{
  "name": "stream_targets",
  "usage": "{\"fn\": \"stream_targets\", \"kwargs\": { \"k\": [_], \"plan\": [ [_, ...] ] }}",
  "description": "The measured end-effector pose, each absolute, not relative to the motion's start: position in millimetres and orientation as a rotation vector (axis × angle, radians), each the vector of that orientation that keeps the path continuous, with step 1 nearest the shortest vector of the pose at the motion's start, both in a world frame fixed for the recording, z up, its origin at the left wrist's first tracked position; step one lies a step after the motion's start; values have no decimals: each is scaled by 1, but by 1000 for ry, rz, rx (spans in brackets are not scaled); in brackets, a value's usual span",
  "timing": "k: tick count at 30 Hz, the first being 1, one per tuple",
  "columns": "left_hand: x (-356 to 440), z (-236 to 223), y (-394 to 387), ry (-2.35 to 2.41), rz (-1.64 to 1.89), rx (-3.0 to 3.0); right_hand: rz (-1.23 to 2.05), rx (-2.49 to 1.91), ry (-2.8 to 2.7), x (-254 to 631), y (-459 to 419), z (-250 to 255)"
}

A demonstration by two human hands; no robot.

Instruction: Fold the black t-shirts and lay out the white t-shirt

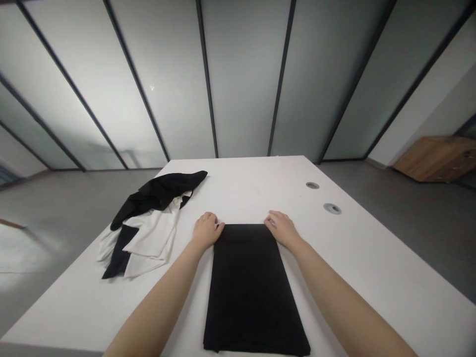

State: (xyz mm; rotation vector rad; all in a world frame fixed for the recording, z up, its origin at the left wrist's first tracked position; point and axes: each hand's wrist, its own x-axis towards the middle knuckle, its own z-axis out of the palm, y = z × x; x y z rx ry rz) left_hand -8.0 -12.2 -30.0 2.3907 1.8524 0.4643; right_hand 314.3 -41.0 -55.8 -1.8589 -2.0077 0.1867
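A black garment [255, 287], folded into a long flat rectangle, lies in front of me with its narrower-looking end away from me. At its far left corner my left hand [207, 230] is closed, thumb and curled fingers gripping the edge. My right hand [282, 229] holds the far right corner in the same way, its fingertips bent over the cloth. Both forearms run along the garment's sides. Its exact kind does not show in this folded state.
The garment rests on a white table [245, 191]. To the left sits a loose heap of clothes, with a black piece [159, 193] over white cloth [152, 238]. Two round grommets [332, 208] are set in the tabletop at right. Frosted glass panels [241, 79] stand behind.
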Motion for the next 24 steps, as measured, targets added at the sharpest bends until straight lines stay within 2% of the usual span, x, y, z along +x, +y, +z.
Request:
{"fn": "stream_targets", "kwargs": {
  "k": [9, 13, 18, 24],
  "plan": [
    [-15, -38, -3, 1526, 583, 2396, 340, -1783, -2061, 322, -47, -44],
    [-15, -36, -2, 1347, 797, 2134, 479, -1600, -1921, 316, -47, -38],
    [-11, -40, 0, 1247, 989, 1479, 843, -1459, -1446, 308, -48, -40],
    [-11, -40, 0, 1232, 910, 1150, 1395, -1449, -1027, 317, -51, -35]
  ]
}}
